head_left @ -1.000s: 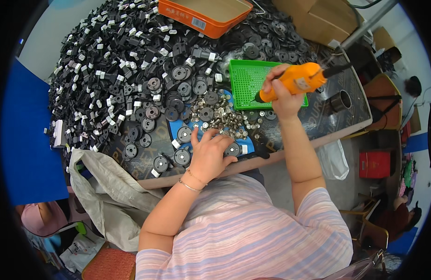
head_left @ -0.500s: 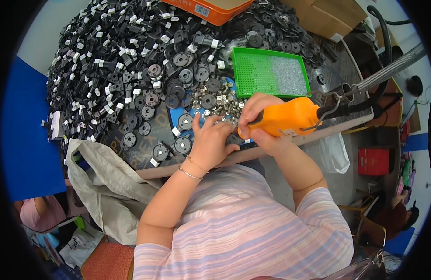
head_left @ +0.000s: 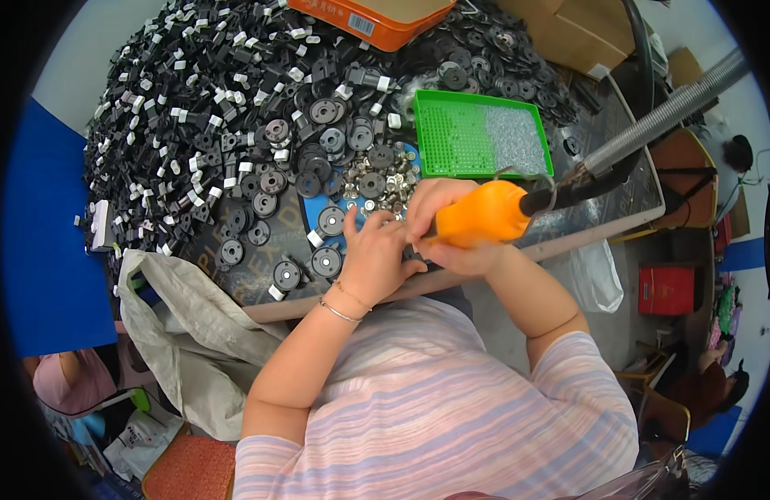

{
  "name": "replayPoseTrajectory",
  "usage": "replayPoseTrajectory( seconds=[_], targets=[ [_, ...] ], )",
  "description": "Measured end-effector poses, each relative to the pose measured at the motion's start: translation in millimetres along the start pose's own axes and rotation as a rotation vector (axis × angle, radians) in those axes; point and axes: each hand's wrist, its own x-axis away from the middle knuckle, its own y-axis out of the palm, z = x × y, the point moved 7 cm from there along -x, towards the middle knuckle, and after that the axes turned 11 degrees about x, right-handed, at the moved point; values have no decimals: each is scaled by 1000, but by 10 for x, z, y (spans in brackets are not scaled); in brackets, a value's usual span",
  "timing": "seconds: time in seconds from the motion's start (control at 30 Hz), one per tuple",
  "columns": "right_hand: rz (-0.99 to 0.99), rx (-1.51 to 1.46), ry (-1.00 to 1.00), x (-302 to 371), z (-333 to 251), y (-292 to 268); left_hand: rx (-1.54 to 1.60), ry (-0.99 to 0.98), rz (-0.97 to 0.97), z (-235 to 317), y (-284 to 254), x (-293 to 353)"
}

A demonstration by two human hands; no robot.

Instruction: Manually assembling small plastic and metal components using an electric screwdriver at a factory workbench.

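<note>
My right hand [head_left: 445, 221] is wrapped round an orange electric screwdriver [head_left: 485, 212], its dark front end pointing left toward my other hand. My left hand [head_left: 377, 250] bends over the blue mat [head_left: 314, 205] by the table's near edge, closed on something its fingers hide, right at the tool's tip. Beyond the fingers lies a heap of small silvery metal pieces [head_left: 393, 187]. Black round discs with white tabs lie left of my left hand, among them one disc [head_left: 326, 261] close to the wrist and another disc [head_left: 286, 272] nearer the edge.
A large pile of black parts with white ends [head_left: 210, 108] covers the table's left side. A green tray [head_left: 464, 133] holds small clear pieces. Behind stand an orange box [head_left: 385, 21] and a cardboard box [head_left: 577, 37]. A metal spring [head_left: 664, 108] and cable reach the screwdriver from the right.
My right hand has moved left with the screwdriver, bringing it closer to my left hand. The spring and cable have swung along with it. My left hand stays almost still.
</note>
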Motion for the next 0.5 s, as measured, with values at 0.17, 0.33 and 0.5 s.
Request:
replayPoseTrajectory(
  seconds=[0.17, 0.33, 0.5],
  targets=[
    [43, -242, -15, -52, -206, -272, 34, -22, -58, -16, 2, 15],
    [442, 9, -70, -10, -118, -1041, 31, -19, -61, 34, -12, 14],
    [543, -10, -60, 16, 176, -1116, 5, -29, -59, 48, -4, 36]
  ],
)
